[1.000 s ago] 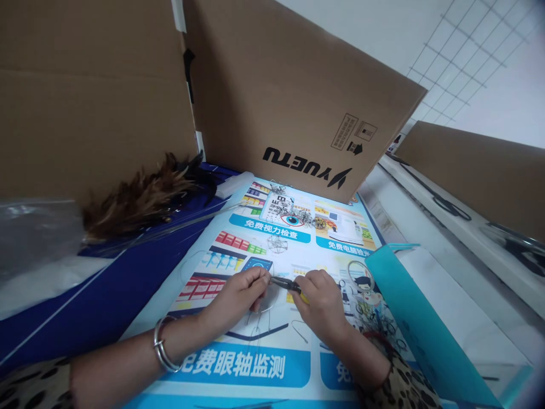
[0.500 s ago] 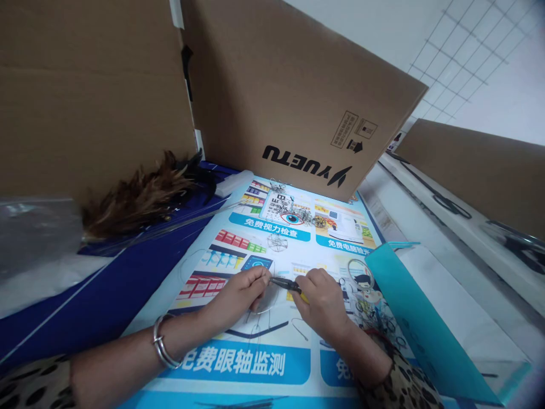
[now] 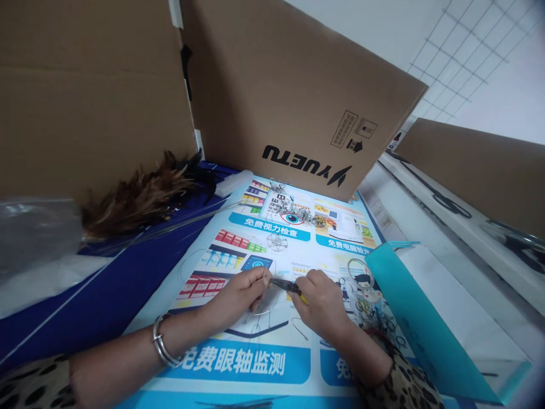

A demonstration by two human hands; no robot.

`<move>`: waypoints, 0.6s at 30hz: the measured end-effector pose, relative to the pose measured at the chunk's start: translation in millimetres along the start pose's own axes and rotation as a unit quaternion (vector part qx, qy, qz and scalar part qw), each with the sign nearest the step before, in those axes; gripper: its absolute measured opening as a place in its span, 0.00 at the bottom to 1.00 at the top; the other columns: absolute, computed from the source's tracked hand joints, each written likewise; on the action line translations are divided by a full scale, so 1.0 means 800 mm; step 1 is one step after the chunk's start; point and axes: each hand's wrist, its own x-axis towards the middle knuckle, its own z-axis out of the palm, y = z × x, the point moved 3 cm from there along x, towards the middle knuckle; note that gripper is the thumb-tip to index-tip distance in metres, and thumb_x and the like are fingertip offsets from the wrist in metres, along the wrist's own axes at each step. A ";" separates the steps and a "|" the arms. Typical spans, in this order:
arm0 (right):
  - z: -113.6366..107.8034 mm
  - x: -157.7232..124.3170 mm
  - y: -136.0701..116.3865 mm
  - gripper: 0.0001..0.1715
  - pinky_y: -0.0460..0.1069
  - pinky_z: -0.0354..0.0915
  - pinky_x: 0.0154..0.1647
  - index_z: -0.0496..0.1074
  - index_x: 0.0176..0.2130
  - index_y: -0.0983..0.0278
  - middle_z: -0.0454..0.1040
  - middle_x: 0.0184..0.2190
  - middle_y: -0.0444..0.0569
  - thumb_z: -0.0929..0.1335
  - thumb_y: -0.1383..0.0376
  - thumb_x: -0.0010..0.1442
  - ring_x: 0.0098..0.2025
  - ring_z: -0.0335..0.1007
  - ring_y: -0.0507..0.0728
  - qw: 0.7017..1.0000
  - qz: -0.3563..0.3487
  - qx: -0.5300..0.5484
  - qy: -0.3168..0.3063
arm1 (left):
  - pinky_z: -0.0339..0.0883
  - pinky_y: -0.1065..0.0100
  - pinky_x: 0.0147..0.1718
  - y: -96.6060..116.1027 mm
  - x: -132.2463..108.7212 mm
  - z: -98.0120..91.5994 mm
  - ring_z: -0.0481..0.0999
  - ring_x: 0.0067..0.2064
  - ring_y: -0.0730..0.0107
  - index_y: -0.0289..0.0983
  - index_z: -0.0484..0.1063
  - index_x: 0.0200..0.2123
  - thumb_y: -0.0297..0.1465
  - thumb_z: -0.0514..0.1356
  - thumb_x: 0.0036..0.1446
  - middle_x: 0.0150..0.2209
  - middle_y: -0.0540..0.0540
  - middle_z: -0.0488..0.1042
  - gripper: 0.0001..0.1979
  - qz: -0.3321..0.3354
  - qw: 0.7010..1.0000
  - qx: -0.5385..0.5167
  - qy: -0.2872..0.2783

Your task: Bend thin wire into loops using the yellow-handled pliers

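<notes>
My right hand (image 3: pixel 322 300) is wrapped round the yellow handles of a pair of pliers (image 3: pixel 284 284). Their dark jaws point left and meet the fingertips of my left hand (image 3: pixel 249 287). That hand pinches a thin wire (image 3: pixel 269 308), which curves down below the fingers in a loop. Whether the jaws grip the wire is too small to make out. Under both hands lies a printed poster sheet (image 3: pixel 298 363). A short bent wire (image 3: pixel 300 328) rests on it below the pliers.
Tangled wire pieces (image 3: pixel 302 214) lie further back, and more wire pieces (image 3: pixel 377 312) sit right of my right hand. A teal open box (image 3: pixel 430 324) stands at the right. Brown feathers (image 3: pixel 140 196) lie at the left, before upright cardboard panels (image 3: pixel 272 85). Straight wires (image 3: pixel 247 403) lie at the front edge.
Both hands and the pliers stay in nearly the same place. The pliers' handles look very slightly more spread.
</notes>
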 end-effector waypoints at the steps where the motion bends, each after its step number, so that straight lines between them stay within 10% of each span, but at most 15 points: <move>1: -0.001 0.000 0.001 0.10 0.49 0.55 0.33 0.65 0.30 0.63 0.65 0.30 0.49 0.64 0.59 0.58 0.35 0.59 0.56 1.000 -0.003 0.003 -0.001 | 0.52 0.73 0.22 0.000 0.001 -0.001 0.58 0.20 0.76 0.37 0.61 0.27 0.39 0.50 0.60 0.17 0.56 0.60 0.13 -0.001 1.000 -0.003 -0.010; 18: -0.002 -0.001 0.001 0.08 0.48 0.52 0.34 0.65 0.31 0.63 0.65 0.31 0.48 0.64 0.60 0.57 0.36 0.58 0.55 0.998 -0.051 0.012 -0.045 | 0.45 0.73 0.19 -0.003 0.010 -0.015 0.51 0.16 0.80 0.35 0.65 0.29 0.36 0.52 0.58 0.13 0.57 0.59 0.10 -0.040 0.968 -0.102 -0.226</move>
